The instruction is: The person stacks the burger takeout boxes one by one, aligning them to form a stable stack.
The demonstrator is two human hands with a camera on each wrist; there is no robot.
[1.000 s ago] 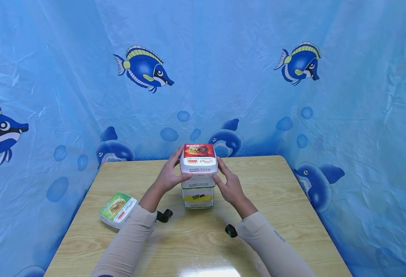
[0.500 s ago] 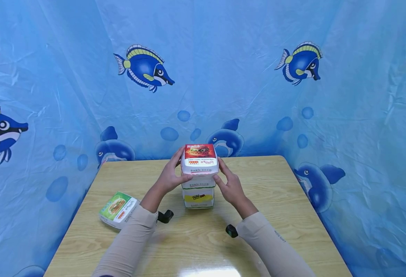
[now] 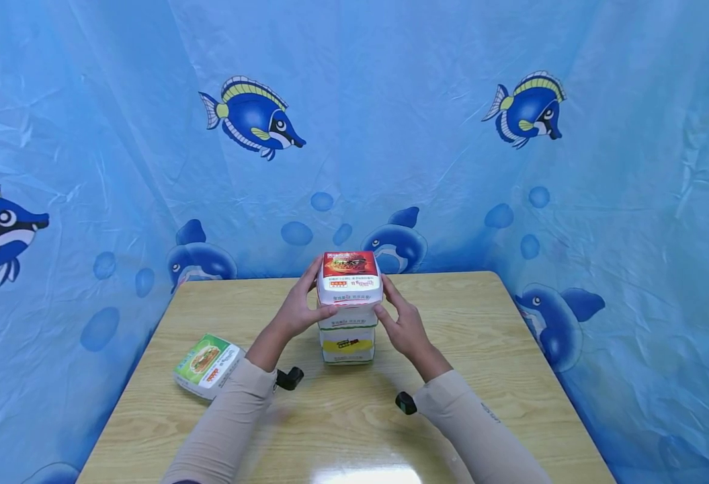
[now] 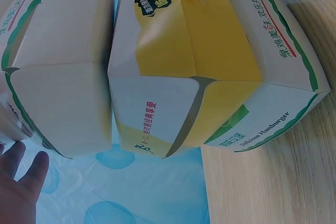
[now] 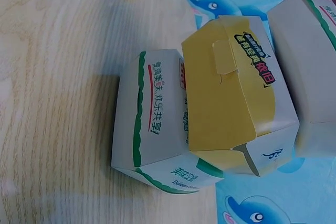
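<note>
A stack of three paper burger boxes stands mid-table. At its top is a white burger box with a red burger picture (image 3: pixel 349 272). My left hand (image 3: pixel 294 313) grips its left side, thumb at the front corner. My right hand (image 3: pixel 405 328) holds the opposite side in the same way. Under it sits a yellow burger box (image 4: pixel 194 40), its tab facing the wrist cameras. The lowest, a white burger box with green edging (image 5: pixel 152 108), rests on the table. In the left wrist view, fingertips show near the top box's edge; in the right wrist view, a blurred part of the hand shows.
A flatter-looking burger box with a green top (image 3: pixel 205 363) lies at the left of the wooden table (image 3: pixel 481 376), close to my left forearm. A blue curtain (image 3: pixel 354 134) printed with fish and dolphins hangs behind and on both sides.
The top burger box has shifted very slightly to the right with both hands on it. Otherwise the hands and the stack hold nearly still.
</note>
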